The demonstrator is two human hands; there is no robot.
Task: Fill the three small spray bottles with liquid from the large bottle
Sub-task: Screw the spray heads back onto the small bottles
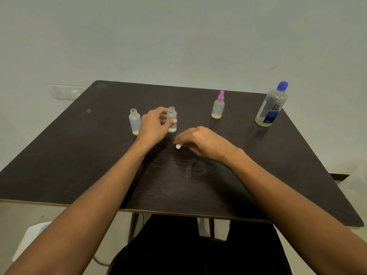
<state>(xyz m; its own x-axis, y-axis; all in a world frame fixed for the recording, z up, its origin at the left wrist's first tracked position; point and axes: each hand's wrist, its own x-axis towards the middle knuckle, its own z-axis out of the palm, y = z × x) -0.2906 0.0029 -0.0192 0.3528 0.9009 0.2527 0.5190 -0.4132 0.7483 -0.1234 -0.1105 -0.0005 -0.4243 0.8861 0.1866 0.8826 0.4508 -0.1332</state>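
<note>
Two small clear bottles stand uncapped on the dark table [218,185]. The left small bottle [134,122] stands alone. My left hand [154,126] grips the middle small bottle [172,117], thumb in front of it. My right hand [202,141] rests palm down just in front, fingers closed over a small white spray cap [178,146] lying on the table. A third small bottle [218,106] with a pink spray top stands upright farther right. The large clear bottle [271,105] with a blue cap and blue label stands closed at the far right.
A wall socket plate [65,92] sits on the wall beyond the table's left corner. A white object [29,241] lies on the floor at lower left. My dark-clothed legs [198,251] are below the table's near edge.
</note>
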